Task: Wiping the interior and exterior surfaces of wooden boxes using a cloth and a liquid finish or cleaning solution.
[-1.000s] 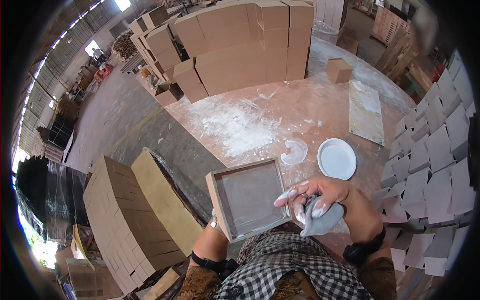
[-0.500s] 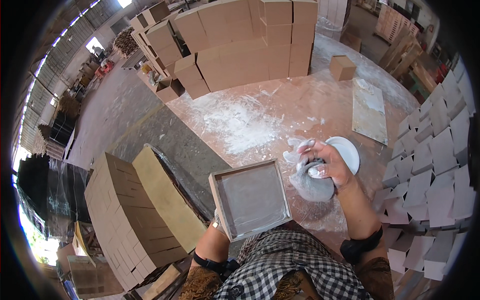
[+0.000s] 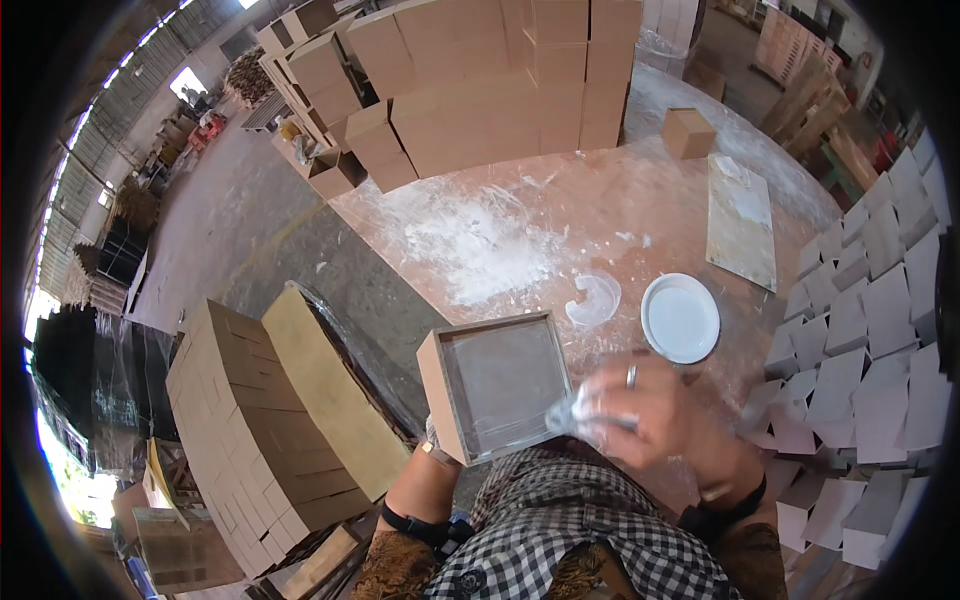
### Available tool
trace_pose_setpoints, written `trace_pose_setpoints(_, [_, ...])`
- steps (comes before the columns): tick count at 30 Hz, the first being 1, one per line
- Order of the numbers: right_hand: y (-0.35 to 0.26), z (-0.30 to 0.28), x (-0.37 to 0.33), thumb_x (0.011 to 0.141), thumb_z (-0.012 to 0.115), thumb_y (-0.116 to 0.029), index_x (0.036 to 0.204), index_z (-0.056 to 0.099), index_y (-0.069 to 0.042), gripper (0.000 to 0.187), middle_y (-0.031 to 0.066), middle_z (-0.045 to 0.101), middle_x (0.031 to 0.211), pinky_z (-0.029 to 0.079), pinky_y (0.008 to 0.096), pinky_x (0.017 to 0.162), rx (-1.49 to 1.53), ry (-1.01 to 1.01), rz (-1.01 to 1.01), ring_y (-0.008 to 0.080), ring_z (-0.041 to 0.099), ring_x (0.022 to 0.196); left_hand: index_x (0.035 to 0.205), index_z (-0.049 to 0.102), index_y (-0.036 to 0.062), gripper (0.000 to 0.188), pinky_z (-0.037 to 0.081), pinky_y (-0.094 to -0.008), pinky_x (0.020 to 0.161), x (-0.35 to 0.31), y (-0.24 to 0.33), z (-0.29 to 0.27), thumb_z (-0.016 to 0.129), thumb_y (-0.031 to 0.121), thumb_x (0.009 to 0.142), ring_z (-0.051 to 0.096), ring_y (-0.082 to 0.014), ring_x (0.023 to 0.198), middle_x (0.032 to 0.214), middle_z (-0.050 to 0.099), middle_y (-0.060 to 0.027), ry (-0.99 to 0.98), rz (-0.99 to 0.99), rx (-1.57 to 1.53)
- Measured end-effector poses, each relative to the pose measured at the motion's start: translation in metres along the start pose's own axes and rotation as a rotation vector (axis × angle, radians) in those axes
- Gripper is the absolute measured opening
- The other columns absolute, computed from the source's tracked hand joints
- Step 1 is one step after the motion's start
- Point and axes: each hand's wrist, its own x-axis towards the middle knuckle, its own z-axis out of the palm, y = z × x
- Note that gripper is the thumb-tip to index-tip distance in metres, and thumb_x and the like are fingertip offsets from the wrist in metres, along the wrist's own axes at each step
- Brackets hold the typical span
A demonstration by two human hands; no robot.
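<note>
Box (image 3: pixel 504 388) is held up near, over the lap, open side facing up and tilted; the left hand (image 3: pixel 431 434) is at its left near side, mostly hidden, so can't tell how the fingers sit. Right hand (image 3: pixel 642 405) is closed round a pale rag (image 3: pixel 562 412) at the box's near right corner; blur there, can't confirm contact. Handling, my read: box is light and stiff, walls thin, corners could chip; dusty faces may be slick. Best hold is outer walls or underside, fingers off the smeary inner face. Rag is soft, takes any grip. Desk (image 3: pixel 640 195) is reddish-brown and scuffed, with white powder (image 3: pixel 480 240) spread left of centre. On it, right side: white dish (image 3: pixel 645 325), a clear curved scrap (image 3: pixel 598 300) left of it, a stained board (image 3: pixel 738 230) farther back, one small box (image 3: pixel 688 133) beyond that. Brown stack (image 3: pixel 470 115) at the far edge, grey stack (image 3: pixel 870 370) right, another pile (image 3: pixel 250 450) near left. Room is a big shed: concrete floor (image 3: pixel 230 205), daylight from the left.
</note>
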Motion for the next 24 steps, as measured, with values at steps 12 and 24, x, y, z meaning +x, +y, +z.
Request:
trace_pose_setpoints(12, [-0.001, 0.012, -0.032, 0.061, 0.063, -0.003, 0.075, 0.061, -0.001, 0.014, 0.0119, 0.06, 0.072, 0.048, 0.0318, 0.053, -0.097, 0.102, 0.116, 0.0268, 0.059, 0.06, 0.126, 0.043, 0.0031, 0.049, 0.037, -0.04, 0.098, 0.016, -0.024, -0.034, 0.044, 0.035, 0.089, 0.046, -0.0292, 0.115, 0.125, 0.048, -0.0158, 0.069, -0.006, 0.343])
trace_pose_setpoints(24, [0.037, 0.02, -0.161, 0.077, 0.056, -0.017, 0.103, 0.057, -0.002, 0.031, 0.006, 0.061, 0.087, 0.05, 0.0301, 0.07, 1.293, 1.21, 1.078, 0.0179, 0.061, 0.075, 0.126, 0.043, 0.0032, 0.05, 0.036, -0.0401, 0.099, 0.042, -0.056, -0.03, 0.046, 0.035, 0.088, 0.045, -0.0298, 0.116, 0.126, 0.047, -0.016, 0.019, 0.021, 0.919])
